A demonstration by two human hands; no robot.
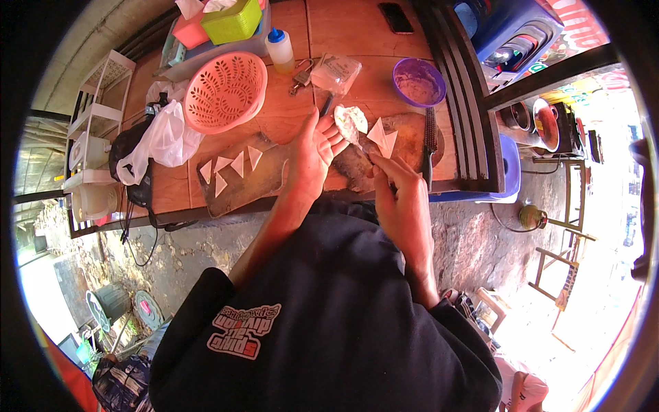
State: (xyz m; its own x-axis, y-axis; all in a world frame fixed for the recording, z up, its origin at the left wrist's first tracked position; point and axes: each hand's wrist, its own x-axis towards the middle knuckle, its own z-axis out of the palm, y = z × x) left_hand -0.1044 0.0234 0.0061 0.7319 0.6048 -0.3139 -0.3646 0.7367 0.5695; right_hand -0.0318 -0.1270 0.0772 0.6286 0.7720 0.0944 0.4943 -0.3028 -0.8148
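A thin wrapper topped with creamy white filling (349,123) rests on the outstretched fingers of my left hand (316,154), palm up. My right hand (397,180) is closed around the handle of a small spoon (358,145), whose tip touches the filling; its bowl cannot be made out. Pale triangular wrappers (382,139) lie on the right wooden board (405,127), just beyond my right hand. Several folded white triangles (237,163) sit on the left wooden board (264,180). A purple bowl (419,82) of pale filling stands beyond the right board.
A dark-bladed knife (430,141) lies along the right board's edge. Farther back are a plastic-wrapped packet (336,73), a padlock (301,77), a blue-capped squeeze bottle (279,51) and a phone (396,18). A pink basket (226,93) and white plastic bag (161,141) occupy the left side.
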